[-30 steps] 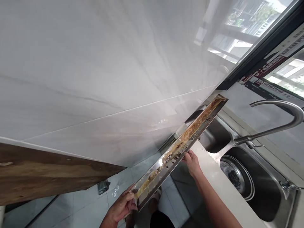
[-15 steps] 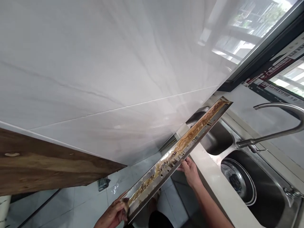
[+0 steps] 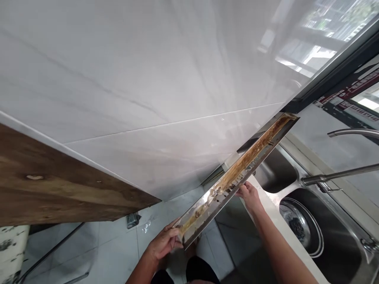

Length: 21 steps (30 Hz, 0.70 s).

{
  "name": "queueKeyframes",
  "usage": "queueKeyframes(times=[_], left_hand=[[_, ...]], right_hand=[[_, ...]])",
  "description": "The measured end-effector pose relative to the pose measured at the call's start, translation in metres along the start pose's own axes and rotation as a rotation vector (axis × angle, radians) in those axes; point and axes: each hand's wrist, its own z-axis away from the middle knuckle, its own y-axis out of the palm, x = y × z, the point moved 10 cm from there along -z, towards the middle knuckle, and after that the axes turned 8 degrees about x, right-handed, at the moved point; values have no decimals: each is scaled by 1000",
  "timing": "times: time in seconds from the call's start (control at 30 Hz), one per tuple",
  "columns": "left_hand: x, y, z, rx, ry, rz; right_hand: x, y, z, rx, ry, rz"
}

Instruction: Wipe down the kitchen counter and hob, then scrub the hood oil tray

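I hold a long, narrow steel tray [image 3: 237, 173] with both hands; brown greasy residue and dark bits line its inside. My left hand [image 3: 164, 242] grips the near end, fingers curled round its edge. My right hand [image 3: 249, 194] holds the tray's side near the middle, fingers wrapped under it. The tray runs diagonally, its far end raised over the left basin of a steel sink [image 3: 275, 169] beside the white counter edge [image 3: 274, 211].
A glossy white tiled wall [image 3: 148, 79] fills the upper view, with a wooden panel [image 3: 59, 185] at left. The sink's right basin [image 3: 322, 232] holds a strainer [image 3: 297, 227]. A curved steel tap [image 3: 340, 171] reaches over it. A window frame [image 3: 340, 75] stands at upper right. Tiled floor [image 3: 118, 252] lies below.
The tray has shifted up and to the right, its far end now higher by the window frame. Both hands moved with it, still gripping. The view tilted slightly.
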Motion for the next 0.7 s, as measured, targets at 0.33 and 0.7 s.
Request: queueKeyframes(times=[0.33, 0.7], left_hand=[[-16, -7, 9, 35, 28, -48], [-24, 5, -5, 34, 6, -71]], right_hand=[[-26, 2, 8, 26, 31, -52], [-38, -3, -22, 1, 82, -46]])
